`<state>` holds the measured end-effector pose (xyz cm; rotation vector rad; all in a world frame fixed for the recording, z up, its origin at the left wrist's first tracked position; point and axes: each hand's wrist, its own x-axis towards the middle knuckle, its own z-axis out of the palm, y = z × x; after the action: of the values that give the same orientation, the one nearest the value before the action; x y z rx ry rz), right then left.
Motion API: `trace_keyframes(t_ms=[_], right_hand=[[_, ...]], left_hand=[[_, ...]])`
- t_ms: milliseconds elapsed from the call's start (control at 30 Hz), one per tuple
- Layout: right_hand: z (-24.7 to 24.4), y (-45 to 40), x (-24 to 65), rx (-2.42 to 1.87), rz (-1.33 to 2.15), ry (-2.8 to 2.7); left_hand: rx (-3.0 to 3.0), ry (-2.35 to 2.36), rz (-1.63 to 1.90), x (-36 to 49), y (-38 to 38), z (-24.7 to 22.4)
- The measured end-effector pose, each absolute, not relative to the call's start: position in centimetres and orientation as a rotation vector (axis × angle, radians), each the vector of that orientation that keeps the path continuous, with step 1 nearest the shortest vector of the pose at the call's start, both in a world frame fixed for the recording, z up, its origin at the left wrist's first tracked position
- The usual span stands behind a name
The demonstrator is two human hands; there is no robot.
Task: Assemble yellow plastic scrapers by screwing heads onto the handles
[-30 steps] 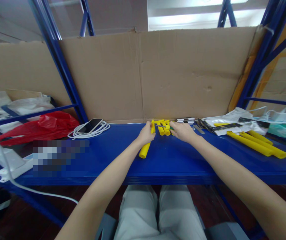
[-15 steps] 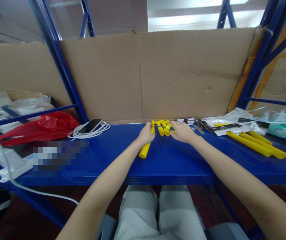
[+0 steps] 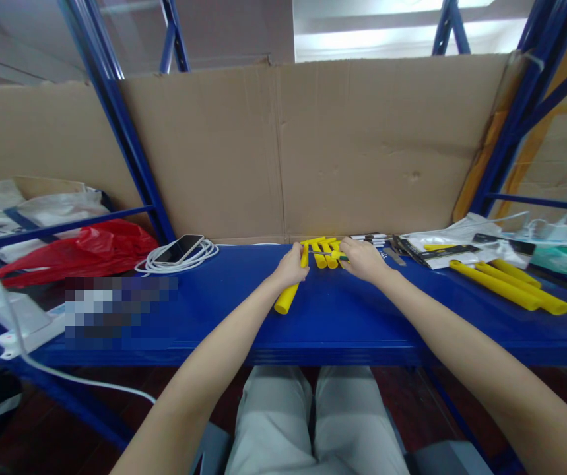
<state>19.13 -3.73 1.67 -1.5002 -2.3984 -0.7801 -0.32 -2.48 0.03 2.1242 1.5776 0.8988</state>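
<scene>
My left hand is wrapped around a yellow tube-shaped handle, whose round lower end points toward me. In my right hand is a screwdriver with a yellow and dark handle, its thin metal shaft pointing left. The shaft's tip is at the upper part of the tube; whether it touches or enters it I cannot tell. Behind the shaft, between my hands, lie more yellow tubes on the blue shelf. My fingers partly hide both held things.
Several yellow tubes and flat packages lie at the right. A phone rests on a coiled white cable at the left, near a red plastic bag and a power strip. Cardboard stands along the back.
The screwdriver has shifted very slightly, its shaft a little lower and tilted differently. Both hands keep their holds, and the yellow tube stays almost in place.
</scene>
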Motion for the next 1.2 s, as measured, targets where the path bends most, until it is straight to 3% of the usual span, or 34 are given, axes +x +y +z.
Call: trace_keyframes(t_ms=[233, 1200], right_hand=[[1.3, -3.5, 19.0, -1.725, -0.676, -2.316], [1.3, -2.7, 20.3, -1.623, -0.565, -2.393]], left_hand=[[2.076, 1.540, 0.881, -0.2, -2.6, 0.1], [2.142, 1.571, 0.890, -0.3, -2.6, 0.0]])
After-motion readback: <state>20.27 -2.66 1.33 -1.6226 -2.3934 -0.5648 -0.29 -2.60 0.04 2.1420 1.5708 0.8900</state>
